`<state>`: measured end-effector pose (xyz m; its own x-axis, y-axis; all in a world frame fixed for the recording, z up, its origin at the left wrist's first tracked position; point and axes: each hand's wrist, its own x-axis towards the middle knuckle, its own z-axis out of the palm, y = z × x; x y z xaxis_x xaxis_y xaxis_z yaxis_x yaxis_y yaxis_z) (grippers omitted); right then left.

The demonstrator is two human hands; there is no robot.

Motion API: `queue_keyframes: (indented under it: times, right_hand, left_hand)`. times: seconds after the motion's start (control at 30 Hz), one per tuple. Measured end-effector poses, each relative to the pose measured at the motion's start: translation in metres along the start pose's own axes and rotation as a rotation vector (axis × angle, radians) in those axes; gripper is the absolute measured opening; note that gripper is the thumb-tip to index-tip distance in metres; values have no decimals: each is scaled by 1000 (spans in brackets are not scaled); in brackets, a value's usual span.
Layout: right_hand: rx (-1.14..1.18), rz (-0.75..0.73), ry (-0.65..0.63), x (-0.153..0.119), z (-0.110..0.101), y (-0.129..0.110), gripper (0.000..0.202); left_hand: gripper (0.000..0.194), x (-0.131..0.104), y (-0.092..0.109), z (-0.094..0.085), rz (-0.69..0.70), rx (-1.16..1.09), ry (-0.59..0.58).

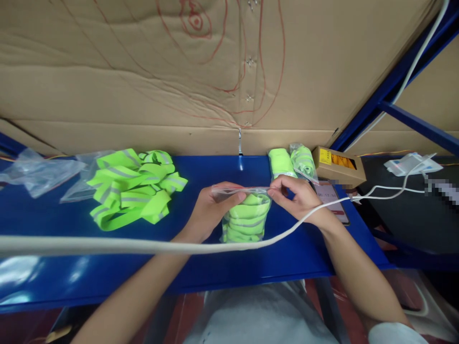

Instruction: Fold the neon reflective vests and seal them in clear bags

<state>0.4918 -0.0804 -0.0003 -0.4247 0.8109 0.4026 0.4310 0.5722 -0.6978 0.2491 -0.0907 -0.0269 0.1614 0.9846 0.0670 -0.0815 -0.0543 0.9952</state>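
Observation:
A clear zip bag (247,220) packed with folded neon-green reflective straps stands at the middle of the blue table. My left hand (218,205) grips the bag's top edge at its left end, thumb in front. At the right end of the same edge, my right hand (296,196) pinches the strip between thumb and fingers. The bag's mouth is stretched flat between both hands; whether it is sealed I cannot tell. To the left lies a loose heap of neon-green reflective straps (132,186).
Clear plastic bags (39,172) lie at the far left. Two filled bags (281,162) sit behind my right hand, beside a cardboard box (339,165). A phone (333,200) lies near my right wrist. A white cable (150,246) crosses in front of the view. Cardboard (161,86) walls the back.

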Motion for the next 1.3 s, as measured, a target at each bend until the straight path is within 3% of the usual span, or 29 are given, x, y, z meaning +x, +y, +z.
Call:
queue_keyframes:
  times: [0.2, 0.7, 0.8, 1.0, 1.2, 1.3]
  right_hand:
    - [130, 53, -49, 1, 6, -1, 14]
    - [155, 62, -42, -1, 11, -11, 15]
    - [206, 104, -87, 0, 13, -12, 17]
    - [236, 115, -18, 0, 15, -11, 19]
    - [264, 155, -89, 1, 10, -10, 20]
    - [303, 161, -63, 1, 15, -13, 22]
  left_hand:
    - [32, -1, -1, 3, -23, 1, -4]
    - [30, -4, 2, 8, -17, 39, -46]
    - [31, -4, 2, 9, 5, 44, -62]
    - [31, -5, 0, 10, 36, 44, -70]
    - [25, -5, -1, 10, 174, 114, -6]
    - [20, -7, -1, 11, 195, 156, 0]
